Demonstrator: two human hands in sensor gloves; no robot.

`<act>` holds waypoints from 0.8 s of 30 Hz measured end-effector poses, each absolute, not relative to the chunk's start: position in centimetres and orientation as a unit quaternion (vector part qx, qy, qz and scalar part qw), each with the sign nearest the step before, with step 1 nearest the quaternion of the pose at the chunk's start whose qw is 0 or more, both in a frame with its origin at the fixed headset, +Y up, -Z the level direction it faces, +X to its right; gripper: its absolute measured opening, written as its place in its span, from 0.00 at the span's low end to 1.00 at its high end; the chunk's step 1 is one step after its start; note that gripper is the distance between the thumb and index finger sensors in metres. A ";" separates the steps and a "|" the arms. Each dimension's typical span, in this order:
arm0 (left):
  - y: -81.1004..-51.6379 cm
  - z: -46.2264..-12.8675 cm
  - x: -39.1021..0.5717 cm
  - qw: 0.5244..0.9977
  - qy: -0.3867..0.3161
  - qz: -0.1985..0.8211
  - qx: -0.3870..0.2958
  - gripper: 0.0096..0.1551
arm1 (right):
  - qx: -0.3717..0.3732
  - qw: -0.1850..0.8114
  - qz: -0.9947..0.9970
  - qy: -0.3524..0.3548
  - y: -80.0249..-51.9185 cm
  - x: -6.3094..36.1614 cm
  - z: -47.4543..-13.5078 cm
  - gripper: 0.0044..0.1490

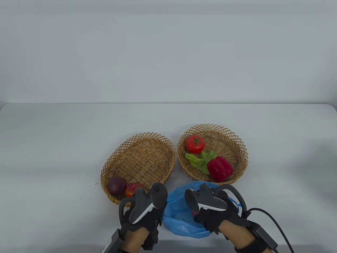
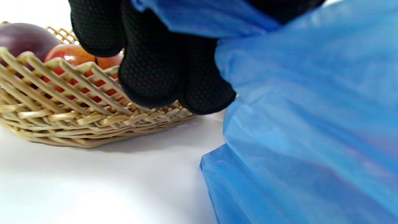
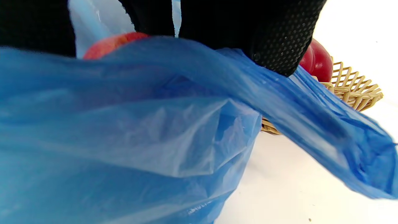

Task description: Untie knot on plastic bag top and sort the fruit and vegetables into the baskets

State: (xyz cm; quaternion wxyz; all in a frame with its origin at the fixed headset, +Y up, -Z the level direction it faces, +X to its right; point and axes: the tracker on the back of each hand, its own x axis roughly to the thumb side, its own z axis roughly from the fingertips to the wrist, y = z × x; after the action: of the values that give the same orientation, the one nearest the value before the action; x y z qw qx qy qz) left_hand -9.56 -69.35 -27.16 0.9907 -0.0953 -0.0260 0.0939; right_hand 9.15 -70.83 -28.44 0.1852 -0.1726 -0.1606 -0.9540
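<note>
The blue plastic bag [image 1: 179, 213] lies open at the table's near edge, between my hands. My left hand [image 1: 151, 214] pinches its left rim; in the left wrist view the film [image 2: 311, 124] drapes over the gloved fingers [image 2: 155, 68]. My right hand [image 1: 208, 214] reaches into the bag's mouth, and its fingers [image 3: 248, 28] curl round a red fruit [image 3: 108, 45], which also shows as a red patch [image 1: 195, 212] under the hand. The left basket [image 1: 147, 155] holds a purple fruit [image 1: 117, 185] and a red-orange fruit [image 1: 131, 189]. The right basket [image 1: 231, 142] holds a tomato [image 1: 194, 143], a lettuce leaf [image 1: 198, 160] and a red pepper [image 1: 219, 168].
Both wicker baskets stand just beyond the bag, the left one's near rim [image 2: 77, 124] close to my left fingers. The right basket's rim [image 3: 351, 90] touches the bag's far side. White table surface [image 1: 52, 147] stretches left, right and behind the baskets.
</note>
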 end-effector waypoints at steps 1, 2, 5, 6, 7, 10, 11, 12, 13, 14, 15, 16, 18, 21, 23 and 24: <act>-69.4 -27.2 -9.5 0.991 -0.026 0.093 -0.096 0.23 | -0.173 0.190 -0.953 -0.163 -71.0 9.1 -28.4 0.61; -69.4 -27.2 -9.5 0.991 -0.025 0.091 -0.097 0.23 | -0.175 0.193 -0.951 -0.165 -71.2 9.0 -28.4 0.61; -69.4 -27.2 -9.5 0.991 -0.024 0.088 -0.099 0.23 | -0.180 0.196 -0.950 -0.167 -71.7 8.8 -28.4 0.63; -69.4 -27.2 -9.5 0.991 -0.024 0.088 -0.100 0.23 | -0.184 0.191 -0.949 -0.172 -72.0 8.7 -28.3 0.65; -69.4 -27.2 -9.5 0.991 -0.024 0.087 -0.101 0.23 | -0.194 0.179 -0.947 -0.181 -72.5 8.5 -28.4 0.67; -69.5 -27.2 -9.5 0.991 -0.023 0.087 -0.102 0.23 | -0.204 0.179 -0.950 -0.155 -73.0 8.3 -28.5 0.70; -69.5 -27.2 -9.5 0.991 -0.022 0.086 -0.103 0.23 | -0.204 0.172 -0.951 -0.155 -73.0 8.4 -28.6 0.72; -69.5 -27.2 -9.5 0.991 -0.022 0.087 -0.104 0.23 | -0.203 0.169 -0.951 -0.162 -73.1 8.5 -28.7 0.74; -69.5 -27.2 -9.5 0.990 -0.022 0.087 -0.104 0.23 | -0.201 0.173 -0.949 -0.168 -73.2 8.5 -28.7 0.75; -69.5 -27.2 -9.5 0.990 -0.021 0.087 -0.104 0.23 | -0.202 0.182 -0.947 -0.171 -73.3 8.6 -28.7 0.77; -69.5 -27.2 -9.5 0.991 -0.021 0.086 -0.104 0.23 | -0.202 0.182 -0.948 -0.167 -73.3 8.5 -28.7 0.77; -69.5 -27.2 -9.5 0.991 -0.021 0.085 -0.104 0.23 | -0.205 0.179 -0.949 -0.159 -73.3 8.5 -28.7 0.76; -69.5 -27.2 -9.5 0.991 -0.020 0.084 -0.105 0.23 | -0.210 0.181 -0.951 -0.138 -73.2 8.5 -28.5 0.73; -69.5 -27.2 -9.5 0.991 -0.018 0.084 -0.105 0.23 | -0.221 0.153 -0.953 -0.141 -72.6 8.7 -28.7 0.71; -69.5 -27.2 -9.5 0.991 -0.017 0.082 -0.104 0.23 | -0.226 0.092 -0.957 -0.153 -71.7 9.3 -28.9 0.70; -69.5 -27.2 -9.5 0.991 -0.017 0.082 -0.104 0.23 | -0.231 0.050 -0.959 -0.156 -70.9 9.6 -29.0 0.70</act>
State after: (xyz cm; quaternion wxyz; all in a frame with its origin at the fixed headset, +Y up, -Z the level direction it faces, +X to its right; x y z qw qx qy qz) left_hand -9.53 -69.52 -27.22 0.9911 -0.1036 -0.0166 0.0818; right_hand 9.62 -70.95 -29.03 0.0496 -0.2307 -0.1560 -0.9592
